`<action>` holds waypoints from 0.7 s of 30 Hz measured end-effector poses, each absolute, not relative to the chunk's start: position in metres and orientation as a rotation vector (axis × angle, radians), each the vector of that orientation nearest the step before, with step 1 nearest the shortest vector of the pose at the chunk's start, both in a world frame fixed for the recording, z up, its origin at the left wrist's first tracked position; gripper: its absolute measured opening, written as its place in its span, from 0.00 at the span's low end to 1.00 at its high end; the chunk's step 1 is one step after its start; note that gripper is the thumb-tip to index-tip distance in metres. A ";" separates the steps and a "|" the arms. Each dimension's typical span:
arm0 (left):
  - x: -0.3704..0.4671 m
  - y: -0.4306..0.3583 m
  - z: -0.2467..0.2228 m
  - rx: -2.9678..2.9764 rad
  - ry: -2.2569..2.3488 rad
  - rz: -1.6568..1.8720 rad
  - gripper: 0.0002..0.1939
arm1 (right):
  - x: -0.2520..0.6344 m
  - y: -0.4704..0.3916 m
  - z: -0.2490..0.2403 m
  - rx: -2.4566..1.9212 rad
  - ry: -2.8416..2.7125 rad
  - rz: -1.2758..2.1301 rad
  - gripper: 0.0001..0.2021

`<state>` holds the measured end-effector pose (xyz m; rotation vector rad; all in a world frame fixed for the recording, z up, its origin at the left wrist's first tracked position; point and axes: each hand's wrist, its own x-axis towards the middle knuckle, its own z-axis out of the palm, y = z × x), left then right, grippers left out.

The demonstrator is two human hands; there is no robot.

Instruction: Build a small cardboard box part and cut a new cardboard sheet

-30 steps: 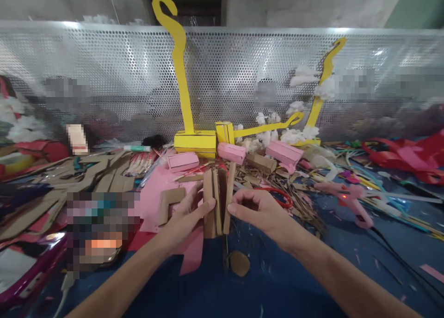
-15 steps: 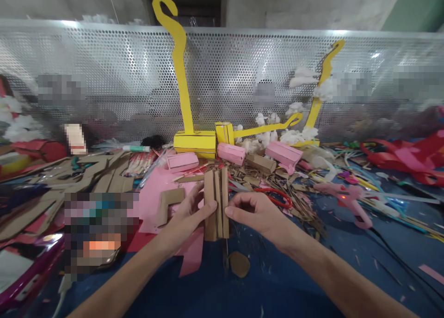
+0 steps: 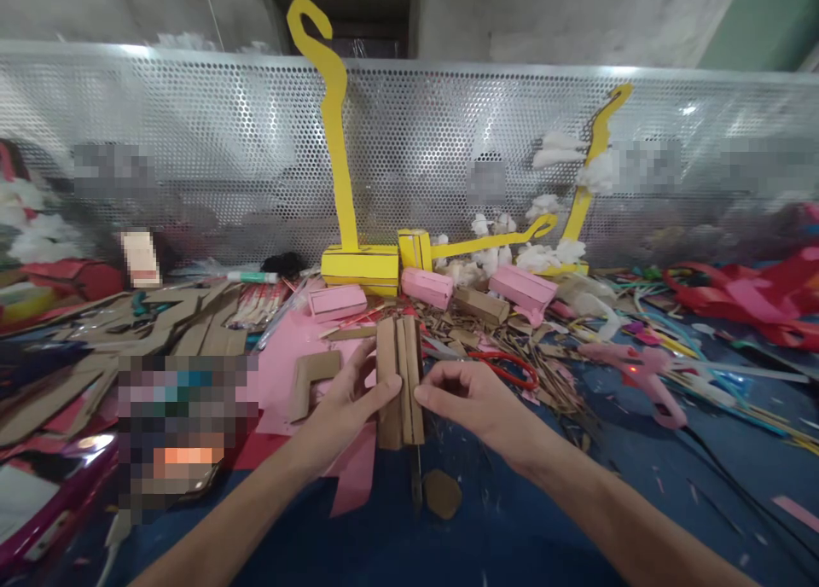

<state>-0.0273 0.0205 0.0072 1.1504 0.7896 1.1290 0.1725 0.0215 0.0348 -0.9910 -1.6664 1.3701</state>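
Note:
A folded brown cardboard piece (image 3: 392,421) with long parallel panels stands between my hands at the centre. My left hand (image 3: 358,392) grips its left side, thumb on the front panel. My right hand (image 3: 457,391) pinches its right edge between thumb and curled fingers. Below it a thin blade-like strip (image 3: 416,480) lies on the blue table beside a small roundish cardboard piece (image 3: 442,494). An L-shaped cardboard piece (image 3: 313,374) rests on pink paper (image 3: 275,382) left of my left hand. Red-handled scissors (image 3: 512,365) lie just beyond my right hand.
Yellow boxes (image 3: 359,264) with hooked strips, pink boxes (image 3: 523,288) and cardboard scraps line the back, before a perforated metal panel (image 3: 422,126). A pink glue gun (image 3: 640,369) with a black cord lies right. Cardboard strips (image 3: 185,314) and a glossy purple object (image 3: 64,502) are left.
The cardboard's right-hand panels have turned slightly and sit closer together, the gap between them narrower. Both hands keep their hold. The view has shifted slightly.

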 end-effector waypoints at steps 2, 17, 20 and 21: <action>-0.027 0.021 0.007 1.157 0.785 1.126 0.29 | 0.172 0.021 0.034 -0.990 -1.669 1.358 0.14; -0.027 0.022 0.006 1.260 0.780 1.159 0.32 | 0.172 0.022 0.029 -1.013 -1.701 1.304 0.14; -0.026 0.023 0.008 1.289 0.800 1.158 0.31 | 0.172 0.022 0.028 -1.005 -1.701 1.301 0.14; -0.026 0.022 0.009 1.297 0.809 1.159 0.30 | 0.172 0.022 0.028 -1.000 -1.700 1.302 0.14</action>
